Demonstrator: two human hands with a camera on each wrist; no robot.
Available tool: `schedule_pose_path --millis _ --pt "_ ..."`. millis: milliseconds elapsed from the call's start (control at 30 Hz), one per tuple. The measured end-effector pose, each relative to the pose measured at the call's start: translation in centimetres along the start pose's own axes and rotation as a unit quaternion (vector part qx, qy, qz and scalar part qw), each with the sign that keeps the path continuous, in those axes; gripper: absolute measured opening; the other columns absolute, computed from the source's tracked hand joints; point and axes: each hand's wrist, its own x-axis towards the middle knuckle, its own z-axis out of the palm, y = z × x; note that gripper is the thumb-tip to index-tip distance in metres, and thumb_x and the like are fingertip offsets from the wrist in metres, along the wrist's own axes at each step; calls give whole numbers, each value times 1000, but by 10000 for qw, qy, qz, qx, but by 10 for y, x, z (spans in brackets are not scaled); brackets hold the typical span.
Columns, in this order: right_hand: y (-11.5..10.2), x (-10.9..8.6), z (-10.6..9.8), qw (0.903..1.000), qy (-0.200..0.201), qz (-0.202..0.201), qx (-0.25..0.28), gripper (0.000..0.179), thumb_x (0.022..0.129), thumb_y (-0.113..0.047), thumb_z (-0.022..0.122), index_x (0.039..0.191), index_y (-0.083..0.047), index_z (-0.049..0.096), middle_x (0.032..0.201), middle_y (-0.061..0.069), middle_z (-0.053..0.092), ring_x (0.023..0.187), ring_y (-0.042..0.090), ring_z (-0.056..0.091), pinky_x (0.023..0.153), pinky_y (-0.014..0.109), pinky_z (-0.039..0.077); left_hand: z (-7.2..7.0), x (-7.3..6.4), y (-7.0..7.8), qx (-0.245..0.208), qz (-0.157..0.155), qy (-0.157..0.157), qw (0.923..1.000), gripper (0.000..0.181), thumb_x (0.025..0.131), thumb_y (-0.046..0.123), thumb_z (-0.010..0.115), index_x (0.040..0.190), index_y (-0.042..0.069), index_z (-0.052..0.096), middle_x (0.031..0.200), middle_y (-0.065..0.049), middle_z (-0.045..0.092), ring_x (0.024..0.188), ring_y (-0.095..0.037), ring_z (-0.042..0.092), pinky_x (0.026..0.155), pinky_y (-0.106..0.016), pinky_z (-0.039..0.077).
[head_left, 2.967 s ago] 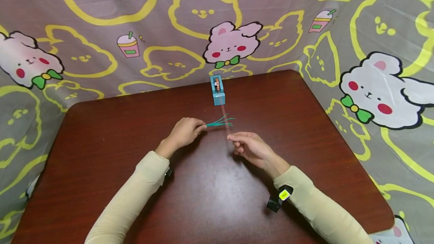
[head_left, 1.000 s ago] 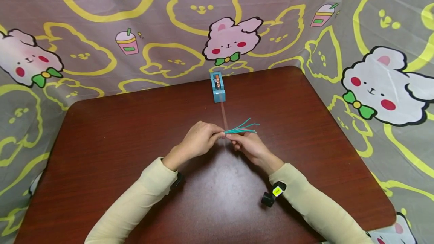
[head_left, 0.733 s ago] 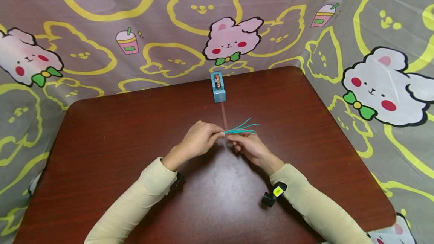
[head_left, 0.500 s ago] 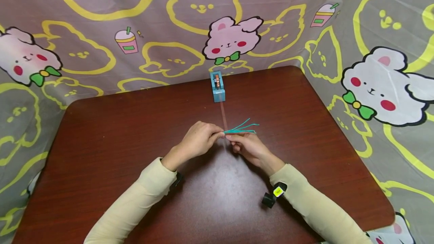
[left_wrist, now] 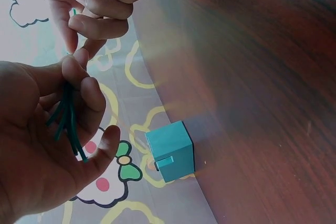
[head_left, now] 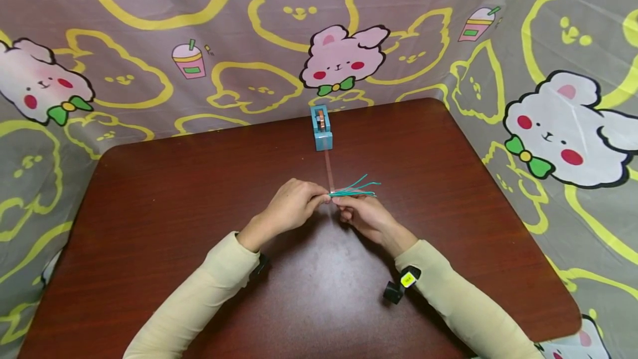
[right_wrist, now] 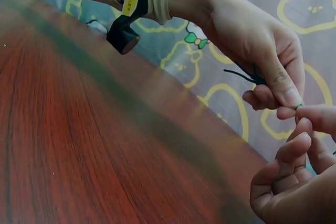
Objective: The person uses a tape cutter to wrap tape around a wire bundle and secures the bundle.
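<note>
My left hand (head_left: 294, 204) pinches a bundle of thin green wires (head_left: 356, 190) between thumb and fingertips. Their loose ends fan out to the right above the other hand, and the opposite ends lie against my left palm in the left wrist view. With thumb and forefinger my right hand (head_left: 366, 218) pinches a strip of clear tape (head_left: 328, 170) where it meets the bundle. The fingertips of both hands touch or nearly touch. From there the tape runs back, taut, to a blue tape dispenser (head_left: 323, 140). Fingers hide how the tape lies on the wires.
The dispenser stands near the back edge of a brown wooden table (head_left: 199, 193). Patterned cloth (head_left: 239, 32) hangs behind and at the sides. A black wrist camera (head_left: 393, 292) juts out from the right sleeve.
Since three seconds ago my left hand has brought the wires rightward and nearer, onto the tape. My right hand has stayed almost in place. Over the last second the hands have barely moved.
</note>
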Motion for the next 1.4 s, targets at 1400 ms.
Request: schedule_pose_path --millis 1400 --pt "-84 81 -46 8291 -4233 2506 -2659 37 107 -21 46 108 8 69 81 13 72 73 24 70 64 38 58 -1 -2 -9 594 519 103 9968 12 95 18 72 101 12 80 85 5 71 74 -10 64 73 -38 44"
